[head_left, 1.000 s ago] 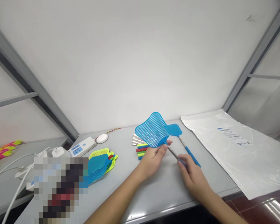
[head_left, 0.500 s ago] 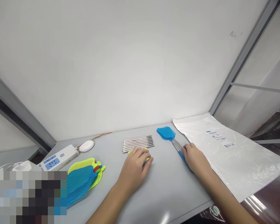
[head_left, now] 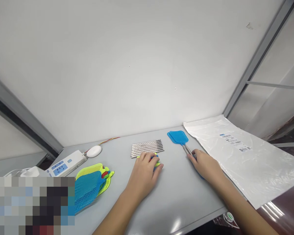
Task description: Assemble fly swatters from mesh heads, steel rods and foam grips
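Note:
My right hand (head_left: 205, 164) is closed round the handles of blue fly swatters (head_left: 178, 137) near the white bag. Two blue swatter heads show, one overlapping the other, with metal shafts running back under my fingers. My left hand (head_left: 145, 171) lies curled over small yellow-green, blue and red plastic pieces (head_left: 157, 163), which look like handles and are mostly hidden by it. Just beyond these pieces lies a row of several thin metal rods (head_left: 147, 148). Further left is a pile of yellow-green and blue swatter heads (head_left: 88, 187).
A large white plastic bag (head_left: 259, 169) with a printed label covers the table's right side. At the left are a white power strip (head_left: 67, 163) and a white oval device (head_left: 94, 151) with thin wires. The grey table (head_left: 166, 202) backs onto a white wall (head_left: 142, 81).
The swatter heads at my right hand have turned flatter, and two overlapping heads now show. My left hand stays over the coloured pieces. The view has shifted slightly.

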`<state>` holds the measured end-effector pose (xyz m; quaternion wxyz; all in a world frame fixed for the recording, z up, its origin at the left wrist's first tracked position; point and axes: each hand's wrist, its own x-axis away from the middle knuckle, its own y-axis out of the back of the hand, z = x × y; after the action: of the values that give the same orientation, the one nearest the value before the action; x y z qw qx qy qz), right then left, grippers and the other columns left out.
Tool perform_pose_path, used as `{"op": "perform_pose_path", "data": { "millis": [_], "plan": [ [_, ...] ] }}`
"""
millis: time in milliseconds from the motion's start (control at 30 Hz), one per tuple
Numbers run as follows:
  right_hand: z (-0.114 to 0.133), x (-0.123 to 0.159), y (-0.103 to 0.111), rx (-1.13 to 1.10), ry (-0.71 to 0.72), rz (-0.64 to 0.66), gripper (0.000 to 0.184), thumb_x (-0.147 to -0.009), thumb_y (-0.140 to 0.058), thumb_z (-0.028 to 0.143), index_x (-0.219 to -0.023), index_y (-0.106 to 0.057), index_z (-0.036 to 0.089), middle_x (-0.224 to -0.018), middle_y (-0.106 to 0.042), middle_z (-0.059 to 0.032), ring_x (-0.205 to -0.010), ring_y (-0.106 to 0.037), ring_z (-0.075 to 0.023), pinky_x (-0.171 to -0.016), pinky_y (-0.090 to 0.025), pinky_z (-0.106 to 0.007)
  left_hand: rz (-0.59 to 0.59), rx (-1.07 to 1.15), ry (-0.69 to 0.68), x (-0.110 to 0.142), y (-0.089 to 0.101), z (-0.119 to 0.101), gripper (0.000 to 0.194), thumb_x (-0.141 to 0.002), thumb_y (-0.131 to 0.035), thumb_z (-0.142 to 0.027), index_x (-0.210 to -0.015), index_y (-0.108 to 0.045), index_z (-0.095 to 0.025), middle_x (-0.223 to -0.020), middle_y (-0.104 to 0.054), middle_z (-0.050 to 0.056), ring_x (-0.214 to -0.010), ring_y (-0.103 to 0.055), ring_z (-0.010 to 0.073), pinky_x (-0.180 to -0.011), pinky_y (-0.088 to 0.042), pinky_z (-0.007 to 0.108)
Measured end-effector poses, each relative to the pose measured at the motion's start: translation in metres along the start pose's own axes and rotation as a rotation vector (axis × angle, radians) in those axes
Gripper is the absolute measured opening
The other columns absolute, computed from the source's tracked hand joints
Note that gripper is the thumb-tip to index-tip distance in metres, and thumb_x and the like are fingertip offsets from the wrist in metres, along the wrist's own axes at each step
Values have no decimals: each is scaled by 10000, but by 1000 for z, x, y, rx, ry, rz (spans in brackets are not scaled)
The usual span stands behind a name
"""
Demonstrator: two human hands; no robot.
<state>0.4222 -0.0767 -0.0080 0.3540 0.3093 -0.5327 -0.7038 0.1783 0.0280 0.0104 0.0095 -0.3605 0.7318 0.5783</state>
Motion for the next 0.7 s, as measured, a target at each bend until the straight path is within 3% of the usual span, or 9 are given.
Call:
{"op": "perform_pose_path", "data": {
  "millis": [133, 333, 700],
  "plan": [
    [3, 2, -1, 21, -8, 21, 380, -914, -368, 519, -993, -548, 194, -997, -644, -100, -808, -630, -239, -582, -367, -300, 33, -30, 23, 0, 0, -1, 213, -943, -433, -304, -1028, -614, -227, -1105, -581, 56, -1030, -474, 239, -881, -423, 422],
    [3, -7, -4, 49, 21, 45, 258, -926, -363, 390, -1010, -516, 201, -1052, -626, -97, -842, -625, -227, -591, -356, -290, 47, -55, 46, 1, 1, -2, 213, -945, -428, -316, -1036, -602, -233, -1120, -573, 53, -1053, -468, 244, -877, -425, 413],
    [14, -30, -9, 44, 129, 113, 269, -934, -344, 379, -1052, -500, 194, -1094, -611, -107, -838, -631, -227, -626, -385, -305, 44, -79, 75, 4, 3, -4, 235, -943, -426, -355, -1023, -606, -226, -1100, -578, 55, -1052, -463, 249, -864, -416, 402]
  ]
}}
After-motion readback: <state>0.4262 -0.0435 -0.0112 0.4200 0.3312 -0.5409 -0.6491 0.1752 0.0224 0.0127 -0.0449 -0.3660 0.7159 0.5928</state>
